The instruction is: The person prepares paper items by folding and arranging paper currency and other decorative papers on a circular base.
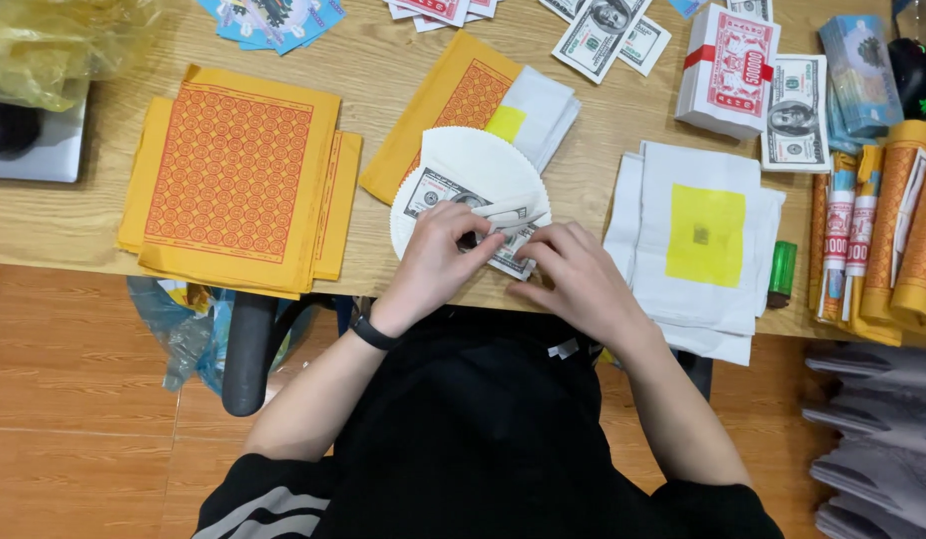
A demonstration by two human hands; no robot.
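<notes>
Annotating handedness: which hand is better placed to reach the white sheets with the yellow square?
Right. The right hand rests on the banknotes next to the white sheets; the left hand lies farther away, on the notes' other side.

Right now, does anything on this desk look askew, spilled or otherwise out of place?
Nothing is spilled or damaged. The white paper stack with the yellow square juts past the desk edge, and so does the orange printed sheet stack. Both hands rest on the fanned white sheets.
</notes>
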